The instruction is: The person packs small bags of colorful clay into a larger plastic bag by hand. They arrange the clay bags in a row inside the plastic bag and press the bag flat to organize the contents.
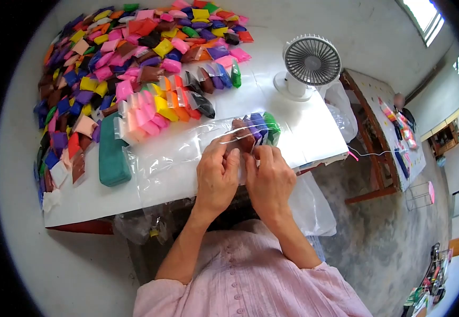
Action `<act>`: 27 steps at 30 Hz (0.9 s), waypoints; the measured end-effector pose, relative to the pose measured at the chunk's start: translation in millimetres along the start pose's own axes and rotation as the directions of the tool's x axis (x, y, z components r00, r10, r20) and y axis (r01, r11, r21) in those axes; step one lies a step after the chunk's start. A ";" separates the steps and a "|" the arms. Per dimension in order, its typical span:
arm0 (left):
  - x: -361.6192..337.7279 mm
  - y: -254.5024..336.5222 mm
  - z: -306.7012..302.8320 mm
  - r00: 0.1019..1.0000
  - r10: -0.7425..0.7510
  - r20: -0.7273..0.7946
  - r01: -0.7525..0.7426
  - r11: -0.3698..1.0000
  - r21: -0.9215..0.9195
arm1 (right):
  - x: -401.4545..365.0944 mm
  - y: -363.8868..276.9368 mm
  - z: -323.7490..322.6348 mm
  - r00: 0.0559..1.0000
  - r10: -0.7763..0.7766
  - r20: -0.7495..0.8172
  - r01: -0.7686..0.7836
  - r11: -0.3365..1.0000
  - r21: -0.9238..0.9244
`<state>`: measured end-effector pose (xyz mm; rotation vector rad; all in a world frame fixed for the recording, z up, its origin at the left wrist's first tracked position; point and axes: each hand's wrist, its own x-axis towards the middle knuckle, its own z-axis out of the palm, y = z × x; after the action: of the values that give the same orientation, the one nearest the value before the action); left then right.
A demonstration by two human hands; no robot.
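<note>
A long clear plastic bag (pixel 171 153) lies across the front of the table. In its right end sit a brown packet (pixel 244 136), blue-purple packets (pixel 257 127) and a green packet (pixel 272 127), side by side. My left hand (pixel 216 171) is closed on the film just left of the brown packet, fingers curled, thumb pointing up. Beside it, my right hand (pixel 269 177) pinches the bag's near edge below the packets. The right fingertips are partly hidden by the hand itself.
Behind the bag stand rows of colored packets (pixel 166 108). A large heap of packets (pixel 118 58) fills the back left. Also on the table are a teal case (pixel 114 153) and a white fan (pixel 312 66). Another table (pixel 383 116) stands right, with a person beyond it.
</note>
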<state>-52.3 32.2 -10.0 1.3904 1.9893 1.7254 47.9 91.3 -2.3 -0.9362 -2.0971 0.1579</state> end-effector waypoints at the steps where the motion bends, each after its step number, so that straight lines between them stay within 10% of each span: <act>1: 0.2 -1.6 1.3 0.999 0.043 -0.006 -0.043 0.999 0.028 | 0.5 -0.4 0.5 1.000 -0.009 0.006 0.009 1.000 -0.008; 21: 0.5 0.5 13.1 0.993 0.116 -0.014 -0.111 0.969 0.219 | 68.3 -7.2 -50.5 0.976 -0.215 0.034 0.201 0.950 0.239; 27: -3.8 -0.6 16.2 0.991 0.129 -0.043 -0.118 0.973 0.196 | 132.0 -38.9 -10.7 0.923 -0.221 0.315 0.121 0.944 0.307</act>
<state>-40.0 40.7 -17.2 1.5745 2.1954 1.6743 -18.2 149.7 104.0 -0.5763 -2.3864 0.5503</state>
